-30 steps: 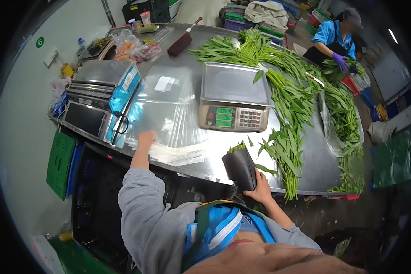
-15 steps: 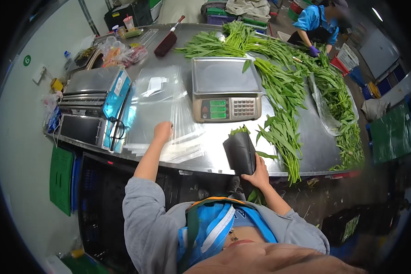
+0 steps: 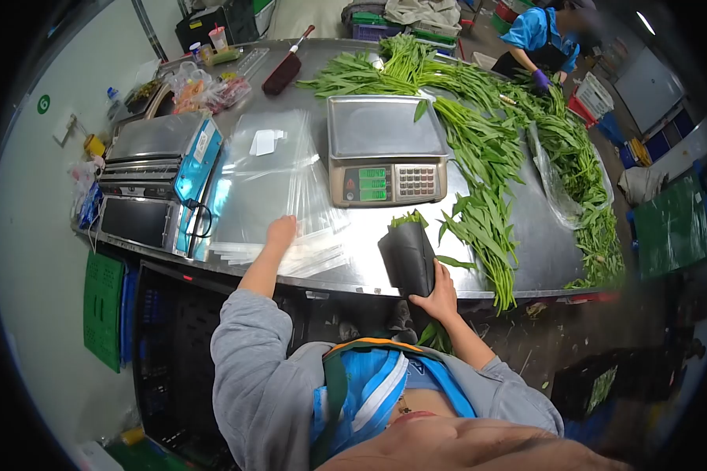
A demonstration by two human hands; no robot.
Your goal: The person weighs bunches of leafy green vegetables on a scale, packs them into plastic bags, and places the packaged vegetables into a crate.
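Note:
My left hand (image 3: 283, 231) is curled closed over the stack of clear plastic bags (image 3: 247, 192), at the edge of a bag; its fingertips are partly hidden. My right hand (image 3: 440, 295) grips a black wrapper (image 3: 408, 259) rolled around a bunch of leafy greens, held upright at the table's near edge. Cut green stems (image 3: 408, 219) poke out of the wrapper's top, and leaves hang below it. Just beyond the bunch stands a digital scale (image 3: 389, 149), a single leaf lying on its plate.
Long leafy greens (image 3: 487, 228) cover the right side of the metal table (image 3: 550, 263). A wrapping machine (image 3: 153, 184) stands at left. A dark-red brush (image 3: 283, 74) and bagged items (image 3: 212, 88) lie farther back. A co-worker in blue (image 3: 534, 39) handles greens at far right.
The view has shifted slightly. My left hand stays on the bags, whose upper edges have moved a little. My right hand still holds the wrapped bunch, nearly in the same place.

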